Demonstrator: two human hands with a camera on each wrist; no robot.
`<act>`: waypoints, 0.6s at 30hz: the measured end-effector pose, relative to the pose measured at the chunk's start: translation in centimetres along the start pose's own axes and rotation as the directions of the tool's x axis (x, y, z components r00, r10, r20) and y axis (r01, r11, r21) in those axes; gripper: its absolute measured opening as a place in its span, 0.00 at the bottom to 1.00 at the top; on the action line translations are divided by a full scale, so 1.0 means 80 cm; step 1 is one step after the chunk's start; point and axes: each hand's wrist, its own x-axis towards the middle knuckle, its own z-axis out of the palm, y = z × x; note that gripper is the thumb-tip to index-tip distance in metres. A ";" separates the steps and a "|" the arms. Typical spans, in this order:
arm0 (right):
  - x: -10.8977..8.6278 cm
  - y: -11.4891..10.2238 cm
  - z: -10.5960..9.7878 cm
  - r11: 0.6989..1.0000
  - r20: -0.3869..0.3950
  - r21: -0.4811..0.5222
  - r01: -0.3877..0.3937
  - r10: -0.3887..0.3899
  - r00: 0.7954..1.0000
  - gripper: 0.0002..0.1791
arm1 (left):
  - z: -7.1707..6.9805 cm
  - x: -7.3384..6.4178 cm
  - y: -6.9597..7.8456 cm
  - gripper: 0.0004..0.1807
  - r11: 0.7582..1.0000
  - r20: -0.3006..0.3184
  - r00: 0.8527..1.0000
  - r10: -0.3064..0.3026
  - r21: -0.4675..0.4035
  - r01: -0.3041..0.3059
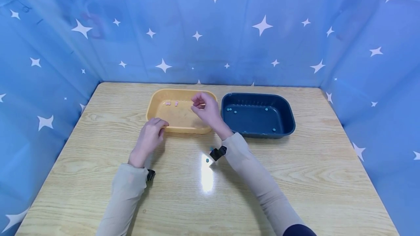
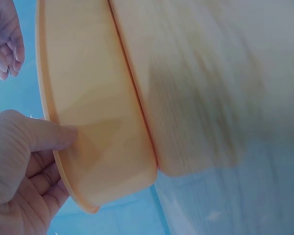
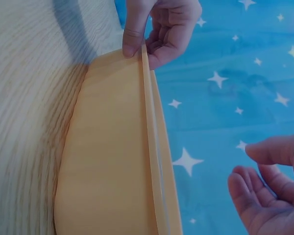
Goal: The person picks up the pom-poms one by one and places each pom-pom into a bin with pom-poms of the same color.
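Observation:
My left hand (image 1: 151, 136) holds the near-left rim of a yellow-orange plastic bin (image 1: 187, 130). In the left wrist view its thumb (image 2: 59, 137) lies on the outer wall and the fingers go over the rim to the inside. Above the right part of that bin hovers my right hand (image 1: 208, 110), apart from the rim. Its fingers are loosely bent, and the right wrist view shows a gap between thumb and fingers with nothing held there. Several small pink pieces (image 1: 168, 103) lie on the bin's floor towards the back.
To the right stands a dark blue bin (image 1: 252, 117) with several small teal pieces (image 1: 266, 109) in it. Another teal piece (image 1: 207, 160) lies on the wooden table (image 1: 311, 185), near the right wrist camera (image 1: 218, 153). A blue star-patterned curtain (image 1: 229, 46) surrounds the table.

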 end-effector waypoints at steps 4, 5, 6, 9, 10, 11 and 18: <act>-0.008 0.000 -0.007 1.000 0.011 0.012 0.026 -0.026 1.000 0.09 | 0.000 0.000 0.000 0.10 1.000 0.006 1.000 -0.004 -0.002 0.004; -0.010 0.000 -0.009 0.999 0.014 0.012 0.031 -0.032 0.999 0.09 | 0.000 0.000 0.001 0.10 1.000 0.006 1.000 -0.004 -0.001 0.004; -0.012 0.000 -0.011 0.999 0.017 0.013 0.041 -0.041 0.999 0.09 | 0.001 0.000 0.001 0.10 1.000 0.007 1.000 -0.005 -0.001 0.005; -0.016 0.001 -0.017 0.997 0.020 0.013 0.070 -0.070 0.997 0.10 | 0.001 0.000 0.000 0.10 1.000 0.005 1.000 -0.005 0.001 0.005; -0.018 0.002 -0.018 0.996 0.019 0.013 0.083 -0.084 0.996 0.10 | 0.001 0.000 0.001 0.10 1.000 0.003 1.000 -0.004 0.002 0.004; -0.019 0.002 -0.019 0.995 0.020 0.016 0.097 -0.097 0.995 0.10 | 0.001 0.000 0.000 0.10 1.000 0.002 1.000 -0.004 0.002 0.004; -0.032 0.000 -0.027 0.994 0.030 0.032 0.102 -0.103 0.994 0.10 | 0.001 0.000 0.000 0.10 1.000 0.001 1.000 -0.003 0.005 0.003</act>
